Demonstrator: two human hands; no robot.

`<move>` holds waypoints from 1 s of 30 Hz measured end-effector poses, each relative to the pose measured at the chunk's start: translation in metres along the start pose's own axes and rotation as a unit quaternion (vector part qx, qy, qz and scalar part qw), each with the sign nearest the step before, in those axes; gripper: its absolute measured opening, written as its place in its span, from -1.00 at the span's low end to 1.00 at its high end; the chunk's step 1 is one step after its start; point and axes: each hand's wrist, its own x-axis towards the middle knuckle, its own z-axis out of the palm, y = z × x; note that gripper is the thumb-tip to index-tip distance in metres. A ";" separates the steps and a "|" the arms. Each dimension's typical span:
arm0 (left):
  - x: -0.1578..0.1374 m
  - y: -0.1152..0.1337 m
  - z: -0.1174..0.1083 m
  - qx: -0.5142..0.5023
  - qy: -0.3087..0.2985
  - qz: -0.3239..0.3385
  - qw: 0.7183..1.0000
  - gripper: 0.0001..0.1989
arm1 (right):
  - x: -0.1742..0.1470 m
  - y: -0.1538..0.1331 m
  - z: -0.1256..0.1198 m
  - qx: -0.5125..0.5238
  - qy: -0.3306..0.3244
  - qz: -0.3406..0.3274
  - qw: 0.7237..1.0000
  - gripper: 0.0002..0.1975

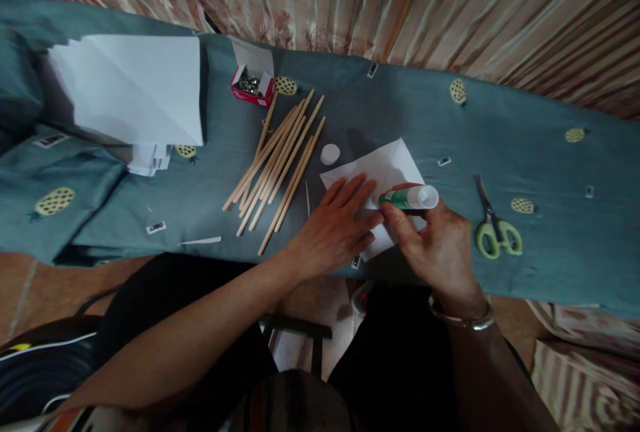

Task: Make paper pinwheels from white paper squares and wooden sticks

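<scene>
White paper (395,160) is what we are working on: it lies at the near side of the cloth-covered tabletop (555,185), right in front of us and set at a slant. Faint lines that look like folds show near its left corner. Our left hand (341,224) rests on its left part, palm down with the fingers spread, gripping nothing and apparently steadying the sheet. Our right hand (437,239) has its thumb and fingers wrapped around a green and white glue stick (407,197), held at a tilt, its white base up to the right and its other end aimed down at the paper beside our left fingertips. Whether the glue actually touches the sheet is too dim for us to tell.

We judge the step in hand to be spreading glue on the paper. A loose white cap (331,154), probably the glue stick's own, sits just beyond the sheet, so the stick seems to be uncapped for use.

As we see it, the next move calls for a light, even stroke from our right hand, with our left hand pressing firmly enough that the sheet neither slides nor wrinkles, and its fingers clear of the glued patch. The wooden sticks (285,169) to the left and the green-handled scissors (495,229) to the right lie apart from the paper, leaving our right hand room to work.
</scene>
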 end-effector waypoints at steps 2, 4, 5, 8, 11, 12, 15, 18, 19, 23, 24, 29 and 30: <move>0.000 0.000 0.000 0.003 -0.002 0.001 1.000 -0.64 | -0.001 0.000 -0.001 -0.002 -0.002 0.001 1.000 -0.76; 0.000 0.000 0.000 0.007 -0.002 0.002 1.000 -0.64 | -0.001 0.000 -0.002 -0.006 -0.003 0.004 1.000 -0.76; 0.000 0.000 0.000 0.009 -0.002 0.002 1.000 -0.64 | -0.002 0.000 -0.002 -0.008 -0.004 0.004 1.000 -0.77; -0.001 0.000 0.001 0.007 0.001 0.000 1.000 -0.63 | -0.003 0.001 -0.003 -0.012 -0.003 0.002 1.000 -0.76; -0.001 0.000 0.000 0.001 -0.002 -0.006 1.000 -0.63 | -0.003 0.001 -0.003 -0.015 0.001 -0.007 1.000 -0.76; -0.001 0.001 0.000 -0.001 -0.003 -0.006 1.000 -0.63 | -0.004 0.001 -0.003 -0.015 0.001 -0.009 1.000 -0.77; 0.000 0.001 -0.001 -0.002 -0.005 -0.005 1.000 -0.64 | -0.004 0.001 -0.004 -0.013 -0.004 -0.008 1.000 -0.78; 0.000 0.000 0.000 -0.005 -0.001 -0.003 1.000 -0.64 | -0.004 0.001 -0.005 -0.014 -0.008 -0.010 1.000 -0.79; 0.000 0.000 0.000 -0.008 0.002 -0.002 1.000 -0.64 | -0.004 0.001 -0.006 -0.017 -0.010 -0.012 1.000 -0.79; -0.001 0.000 0.001 -0.012 0.004 -0.006 1.000 -0.64 | -0.006 0.002 -0.007 -0.023 -0.015 -0.019 0.999 -0.79; -0.001 0.000 0.000 -0.010 0.002 -0.007 1.000 -0.64 | -0.006 0.002 -0.007 -0.023 -0.016 -0.020 0.999 -0.78; -0.001 0.001 -0.001 -0.012 -0.004 -0.008 1.000 -0.63 | -0.007 0.005 -0.007 -0.024 -0.007 -0.032 0.999 -0.77; -0.001 0.001 -0.001 -0.013 -0.004 -0.008 1.000 -0.63 | -0.008 0.005 -0.006 -0.025 -0.004 -0.037 0.999 -0.77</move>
